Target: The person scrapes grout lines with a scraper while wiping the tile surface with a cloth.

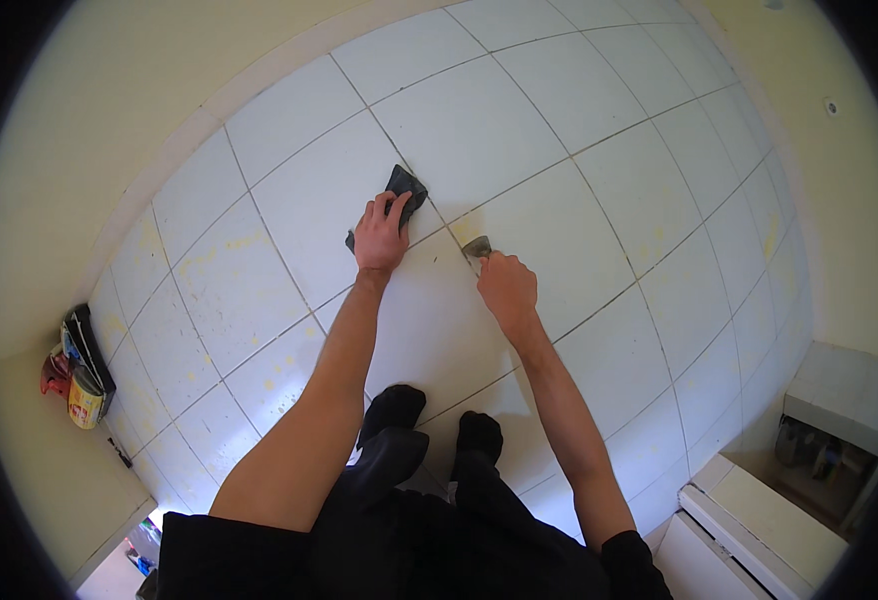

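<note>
My left hand [381,238] presses a dark, crumpled cloth [409,188] against the white tiled floor [469,110], its fingers curled over the cloth. Parts of the cloth stick out beyond the fingertips and beside the wrist. To the right of it, my right hand [508,290] is closed around a scraper with a flat metal blade [477,245]. The blade is low over the tile, close to a grout line; I cannot tell whether its edge touches. Most of the scraper's handle is hidden in the fist. A yellow stain [467,228] lies just beyond the blade.
More yellow specks [199,262] mark tiles at left and right. Against the left wall stand a black item [89,345], a red object [56,372] and a yellow-labelled container [86,400]. Pale cabinetry [749,510] is at lower right. My dark-socked feet [394,412] stand below my hands.
</note>
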The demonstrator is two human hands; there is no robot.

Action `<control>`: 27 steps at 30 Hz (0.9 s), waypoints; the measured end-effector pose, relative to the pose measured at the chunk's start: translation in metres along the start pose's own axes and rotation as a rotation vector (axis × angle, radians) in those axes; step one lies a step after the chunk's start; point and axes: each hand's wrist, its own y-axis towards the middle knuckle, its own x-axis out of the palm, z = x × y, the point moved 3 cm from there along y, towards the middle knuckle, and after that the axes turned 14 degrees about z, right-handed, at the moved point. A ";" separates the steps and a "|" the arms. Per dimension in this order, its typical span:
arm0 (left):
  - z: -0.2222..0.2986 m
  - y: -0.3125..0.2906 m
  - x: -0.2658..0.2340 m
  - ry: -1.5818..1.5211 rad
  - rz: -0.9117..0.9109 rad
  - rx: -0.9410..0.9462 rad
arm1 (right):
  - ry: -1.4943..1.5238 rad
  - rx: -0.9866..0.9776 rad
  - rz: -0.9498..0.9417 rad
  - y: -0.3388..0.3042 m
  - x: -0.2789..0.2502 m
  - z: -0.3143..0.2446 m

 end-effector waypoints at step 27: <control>0.001 0.010 -0.007 -0.055 -0.028 -0.073 | 0.411 0.075 -0.154 -0.056 0.048 0.083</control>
